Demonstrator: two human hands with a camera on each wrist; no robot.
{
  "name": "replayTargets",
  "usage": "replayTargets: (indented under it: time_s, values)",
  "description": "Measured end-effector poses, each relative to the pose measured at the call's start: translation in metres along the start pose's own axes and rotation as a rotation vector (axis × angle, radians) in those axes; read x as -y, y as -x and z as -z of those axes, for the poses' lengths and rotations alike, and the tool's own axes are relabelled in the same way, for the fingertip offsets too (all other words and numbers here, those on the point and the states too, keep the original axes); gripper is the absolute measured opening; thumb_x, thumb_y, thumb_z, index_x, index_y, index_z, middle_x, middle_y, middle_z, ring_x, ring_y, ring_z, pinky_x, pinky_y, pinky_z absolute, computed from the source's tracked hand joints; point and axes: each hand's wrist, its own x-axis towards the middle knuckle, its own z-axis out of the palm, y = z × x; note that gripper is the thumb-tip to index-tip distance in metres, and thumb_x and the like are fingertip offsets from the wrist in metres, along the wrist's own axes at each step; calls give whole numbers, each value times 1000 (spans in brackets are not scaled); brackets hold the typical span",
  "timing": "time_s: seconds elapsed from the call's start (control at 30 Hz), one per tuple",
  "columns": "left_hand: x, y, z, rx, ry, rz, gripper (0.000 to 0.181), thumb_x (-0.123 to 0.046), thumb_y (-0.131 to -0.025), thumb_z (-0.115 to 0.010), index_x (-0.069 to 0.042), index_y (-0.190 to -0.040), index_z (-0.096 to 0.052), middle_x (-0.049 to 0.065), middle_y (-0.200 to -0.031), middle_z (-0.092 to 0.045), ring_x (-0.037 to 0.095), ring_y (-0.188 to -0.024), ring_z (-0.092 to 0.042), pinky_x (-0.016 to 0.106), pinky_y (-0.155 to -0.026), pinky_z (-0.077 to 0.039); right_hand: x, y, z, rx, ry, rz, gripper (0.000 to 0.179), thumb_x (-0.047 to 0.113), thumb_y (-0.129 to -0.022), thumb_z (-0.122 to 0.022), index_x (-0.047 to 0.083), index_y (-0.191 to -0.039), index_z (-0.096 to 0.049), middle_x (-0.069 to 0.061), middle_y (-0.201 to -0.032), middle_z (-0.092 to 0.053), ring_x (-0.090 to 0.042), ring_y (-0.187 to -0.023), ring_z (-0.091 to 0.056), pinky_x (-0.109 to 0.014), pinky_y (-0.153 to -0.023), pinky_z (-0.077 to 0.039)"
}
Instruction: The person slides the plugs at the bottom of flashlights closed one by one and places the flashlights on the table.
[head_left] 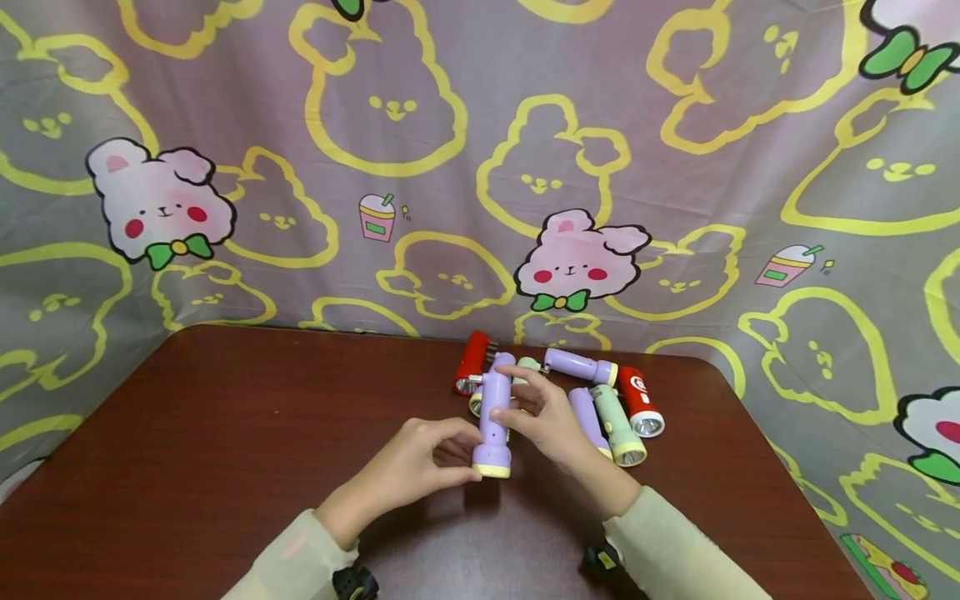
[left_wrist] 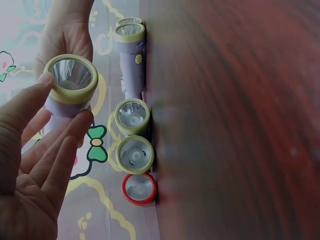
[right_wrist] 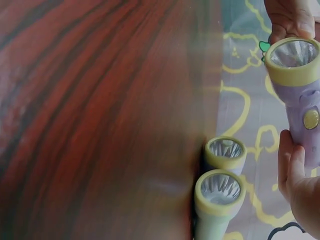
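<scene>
A purple flashlight (head_left: 492, 454) with a pale yellow rim is held above the table between both hands, its lens end toward the person. My left hand (head_left: 416, 462) pinches the lens end, thumb and fingers at the rim. Farther up the body, my right hand (head_left: 551, 421) grips the tail half between thumb and fingers. Pale prongs stick out leftward near the tail. The left wrist view looks into the reflector (left_wrist: 72, 75); in the right wrist view a yellow oval switch (right_wrist: 311, 119) shows on the body.
Behind and right of the hands lie several flashlights: a red one (head_left: 472, 360), a purple one (head_left: 573, 365), a pale green one (head_left: 617, 421), another purple one (head_left: 587, 417) and a red one with a white rim (head_left: 641, 400). A patterned curtain (head_left: 465, 200) hangs behind the brown table (head_left: 225, 433).
</scene>
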Motion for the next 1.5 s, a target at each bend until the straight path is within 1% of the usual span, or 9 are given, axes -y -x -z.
replayTargets:
  time_s: [0.1, 0.2, 0.33, 0.47, 0.67, 0.77, 1.0, 1.3, 1.5]
  values:
    - [1, 1, 2, -7, -2, -9, 30, -19, -84, -80, -12, -110, -68, 4, -103, -75, 17, -88, -74, 31, -76, -61, 1, 0, -2, 11, -12, 0, 57, -2, -85, -73, 2, -138, -53, -31, -118, -64, -13, -89, -67, -26, -78, -57]
    - [0, 1, 5, -51, -22, -9, 28, -20, -86, -79, -13, -110, -68, 2, -101, -76, 13, -88, -73, 28, -77, -60, 3, 0, -6, 35, -20, 6, 57, -3, -85, -73, 2, -138, -52, -30, -122, -62, -13, -91, -67, -26, -79, -57]
    - [-1, 0, 11, -192, -93, -15, 22, -17, -87, -77, -11, -106, -70, 1, -96, -76, 8, -83, -72, 24, -72, -59, 5, -1, -11, 70, -22, 19, 58, -2, -84, -75, 2, -138, -52, -29, -126, -61, -15, -93, -66, -25, -82, -57]
    - [-2, -2, 17, -346, -135, 21, 20, -11, -84, -79, -9, -103, -70, 3, -90, -77, 8, -77, -72, 23, -68, -58, 8, 0, -15, 83, -33, 11, 62, -1, -84, -76, 4, -140, -50, -29, -124, -61, -17, -93, -66, -25, -84, -57]
    - [-3, -6, 23, -448, -90, 104, 23, -14, -85, -78, -11, -106, -70, 3, -94, -76, 12, -81, -73, 24, -69, -58, 12, 2, -18, 73, -42, -29, 67, -4, -83, -76, 7, -142, -46, -28, -121, -62, -17, -94, -65, -24, -86, -56]
    - [-4, -8, 22, -460, -61, 126, 29, -14, -85, -79, -10, -111, -69, 6, -103, -75, 16, -89, -73, 23, -72, -58, 12, 3, -19, 69, -47, -45, 68, -5, -82, -75, 3, -142, -45, -29, -124, -62, -14, -95, -66, -23, -87, -56]
    - [-6, -15, 17, -446, 26, 115, 35, -11, -84, -79, -7, -117, -66, 12, -113, -71, 23, -96, -72, 23, -74, -59, 11, 4, -20, 52, -72, -46, 66, -3, -83, -76, -8, -140, -45, -32, -128, -59, -13, -102, -64, -21, -91, -53]
    - [-10, -16, 11, -422, 61, 107, 40, -9, -84, -79, -5, -121, -64, 10, -117, -70, 24, -99, -71, 26, -75, -60, 13, 6, -21, 17, -88, -36, 65, -3, -82, -77, -8, -139, -46, -33, -125, -60, -8, -101, -64, -22, -93, -53]
    - [-10, -16, 8, -414, 94, 91, 39, -9, -84, -79, -8, -120, -65, 10, -117, -69, 25, -99, -71, 25, -76, -60, 13, 7, -23, 20, -113, -37, 65, -4, -81, -77, -6, -139, -47, -35, -125, -60, -5, -99, -65, -22, -92, -54]
